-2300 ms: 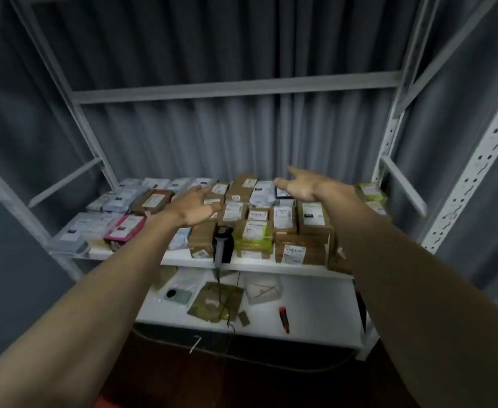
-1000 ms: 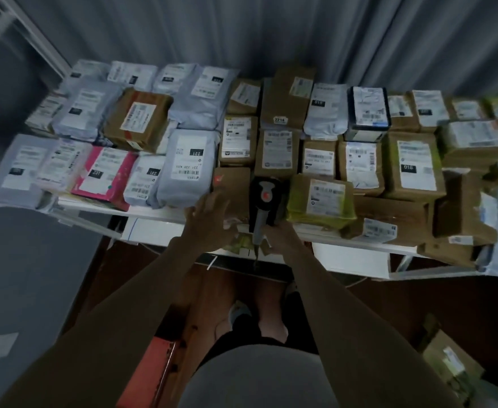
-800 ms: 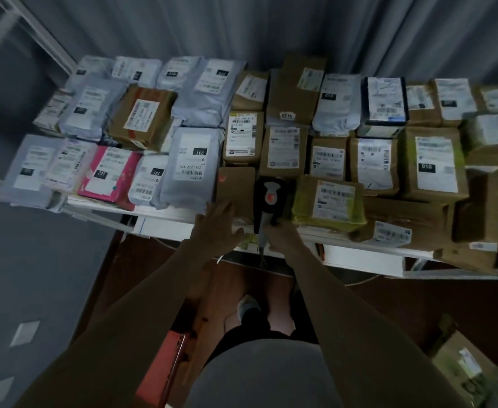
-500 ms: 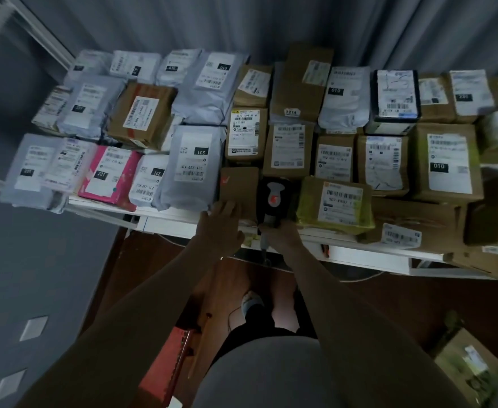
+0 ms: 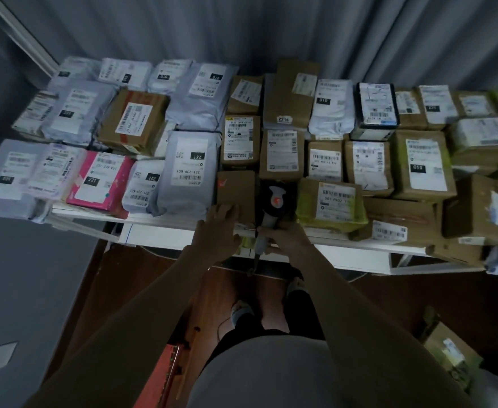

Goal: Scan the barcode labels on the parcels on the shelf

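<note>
the scanner (image 5: 274, 201) stands at the middle of the frame, at the front edge of the shelf (image 5: 165, 232), wedged between a plain brown box (image 5: 236, 191) and a yellow-green parcel (image 5: 328, 206). its handle is gripped low down by the right hand (image 5: 284, 235), fingers curled round it. the left hand (image 5: 219, 228) lies flat, fingers straight, against the near end of the brown box. the scanner should be lifted straight up and clear, the box being steadied so nothing is dragged off the edge. the cable hanging below should be kept free. the labelled parcels fill the shelf across the upper half of the frame; the nearest barcodes are best taken first.
</note>
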